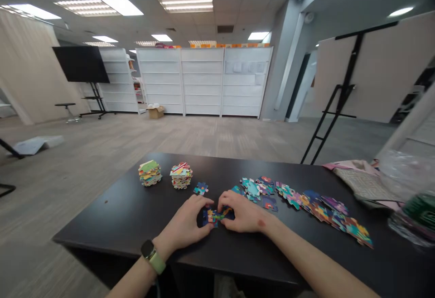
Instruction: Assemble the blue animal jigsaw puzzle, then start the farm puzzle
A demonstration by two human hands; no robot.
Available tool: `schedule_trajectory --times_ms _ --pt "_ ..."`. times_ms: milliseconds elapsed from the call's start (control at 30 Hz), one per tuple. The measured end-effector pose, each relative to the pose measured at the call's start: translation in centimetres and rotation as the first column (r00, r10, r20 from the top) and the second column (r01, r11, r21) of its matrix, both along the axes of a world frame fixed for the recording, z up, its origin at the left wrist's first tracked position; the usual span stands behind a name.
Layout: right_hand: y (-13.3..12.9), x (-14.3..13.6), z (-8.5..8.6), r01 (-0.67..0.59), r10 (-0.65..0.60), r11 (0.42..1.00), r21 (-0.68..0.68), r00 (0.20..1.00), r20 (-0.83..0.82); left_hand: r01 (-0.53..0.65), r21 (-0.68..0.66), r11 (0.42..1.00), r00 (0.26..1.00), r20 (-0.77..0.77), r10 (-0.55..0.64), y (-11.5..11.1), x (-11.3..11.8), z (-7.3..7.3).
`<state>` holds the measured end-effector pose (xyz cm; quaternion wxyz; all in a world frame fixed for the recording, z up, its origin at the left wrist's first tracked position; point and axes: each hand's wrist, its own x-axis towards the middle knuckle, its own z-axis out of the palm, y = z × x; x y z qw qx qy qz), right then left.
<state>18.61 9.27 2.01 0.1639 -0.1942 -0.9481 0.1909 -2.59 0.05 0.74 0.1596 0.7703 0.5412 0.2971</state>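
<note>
On the dark table, my left hand [185, 223] and my right hand [243, 212] face each other around a few colourful puzzle pieces [212, 217]. The fingers of my left hand curl over the left edge of these pieces, thumb at the near side. My right hand's bent fingers pinch the pieces on the right side, partly hiding them. A single blue puzzle piece [200, 188] lies just beyond my left hand. Past my right hand, loose teal and blue pieces [251, 188] lie near a long overlapping row of pieces [319, 207].
Two stacks of puzzle pieces, one greenish [150, 174] and one red and white [181, 175], stand at the table's back left. A patterned cloth bag [367, 182] and clear plastic packaging [414, 216] lie at the right. The table's edge [112, 248] runs close to me.
</note>
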Motion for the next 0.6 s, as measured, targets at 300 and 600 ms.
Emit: schedule_trajectory --times_ms 300,600 --pt "0.6 1.4 -0.3 0.248 -0.248 0.937 0.247 0.968 -0.030 0.143 -0.046 0.989 0.985 -0.088 -0.147 -0.5 0.0 1.4" --pt "6.4 11.9 -1.1 0.713 -0.726 0.675 0.188 0.687 -0.001 0.177 -0.038 0.983 0.977 -0.112 -0.181 -1.1 5.8 1.6"
